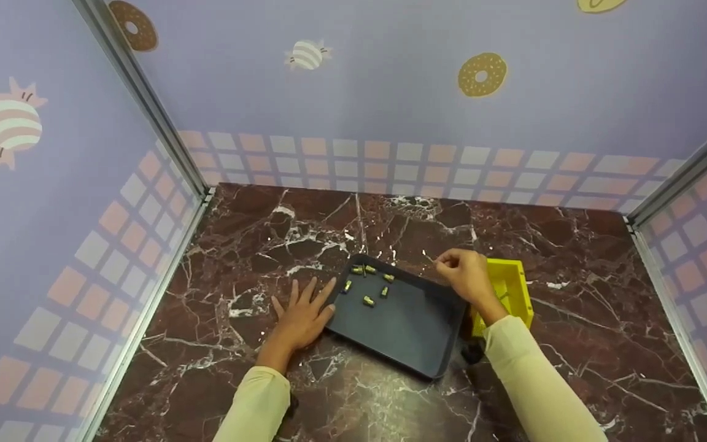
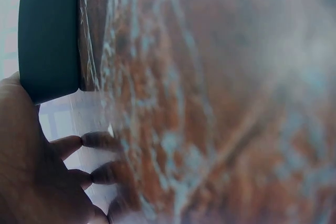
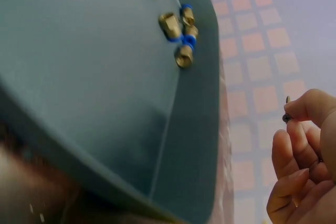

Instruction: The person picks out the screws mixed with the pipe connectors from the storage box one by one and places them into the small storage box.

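Note:
A dark grey tray (image 1: 405, 334) lies at an angle on the table, with several brass push-in fittings with blue collars (image 3: 170, 26) grouped toward its far left corner. My left hand (image 1: 300, 319) rests with spread fingers on the tabletop, its thumb against the tray's left edge. Past the tray's right end, beside a yellow bin (image 1: 517, 288), my right hand (image 1: 469, 279) is raised. Thumb and forefinger there pinch a small dark screw (image 3: 287, 117); its cross-slotted head shows in the right wrist view, while the fingers hide part of it.
The bin stands close to the tray's right end, partly covered by my right forearm. Dark red marble with white veins forms the tabletop (image 1: 599, 331). Purple walls (image 1: 390, 92) with printed sweets enclose the back and both sides.

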Demonstrator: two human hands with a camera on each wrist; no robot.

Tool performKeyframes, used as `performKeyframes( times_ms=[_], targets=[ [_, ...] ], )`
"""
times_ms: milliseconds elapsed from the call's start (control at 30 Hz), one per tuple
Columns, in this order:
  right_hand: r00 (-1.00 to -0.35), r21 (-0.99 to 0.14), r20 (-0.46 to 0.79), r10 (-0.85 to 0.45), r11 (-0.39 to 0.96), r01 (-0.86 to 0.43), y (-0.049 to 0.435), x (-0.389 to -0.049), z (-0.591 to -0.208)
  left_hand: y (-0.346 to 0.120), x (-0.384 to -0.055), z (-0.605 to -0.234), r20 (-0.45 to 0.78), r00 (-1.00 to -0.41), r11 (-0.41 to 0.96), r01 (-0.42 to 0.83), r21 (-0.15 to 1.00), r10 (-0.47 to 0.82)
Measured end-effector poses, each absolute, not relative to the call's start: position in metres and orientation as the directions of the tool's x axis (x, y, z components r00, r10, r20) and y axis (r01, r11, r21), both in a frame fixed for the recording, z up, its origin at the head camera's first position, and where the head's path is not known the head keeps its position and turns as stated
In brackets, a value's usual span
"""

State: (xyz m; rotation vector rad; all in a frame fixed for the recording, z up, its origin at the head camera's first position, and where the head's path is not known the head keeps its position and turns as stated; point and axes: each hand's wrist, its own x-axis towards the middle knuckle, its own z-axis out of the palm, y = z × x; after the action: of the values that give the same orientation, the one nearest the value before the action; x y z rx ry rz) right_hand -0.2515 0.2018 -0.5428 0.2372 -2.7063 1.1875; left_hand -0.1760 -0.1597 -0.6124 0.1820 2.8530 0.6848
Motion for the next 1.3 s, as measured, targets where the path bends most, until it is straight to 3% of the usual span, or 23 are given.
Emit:
performKeyframes(
  times_ms=[600, 1300],
  targets=[
    [-0.980, -0.703, 0.180, 0.085, 0.708, -0.068, 0.295, -0.231, -0.534, -0.160, -0.176, -0.614, -0.154, -0.977, 0.876, 0.059, 0.478, 0.150],
    [-0.985, -0.727, 0.101, 0.139, 0.687, 0.022, 0.327, -0.218, -0.554, -0.160, -0.175, -0.615, -0.168, -0.971, 0.870, 0.068, 0.489, 0.170]
  ],
)
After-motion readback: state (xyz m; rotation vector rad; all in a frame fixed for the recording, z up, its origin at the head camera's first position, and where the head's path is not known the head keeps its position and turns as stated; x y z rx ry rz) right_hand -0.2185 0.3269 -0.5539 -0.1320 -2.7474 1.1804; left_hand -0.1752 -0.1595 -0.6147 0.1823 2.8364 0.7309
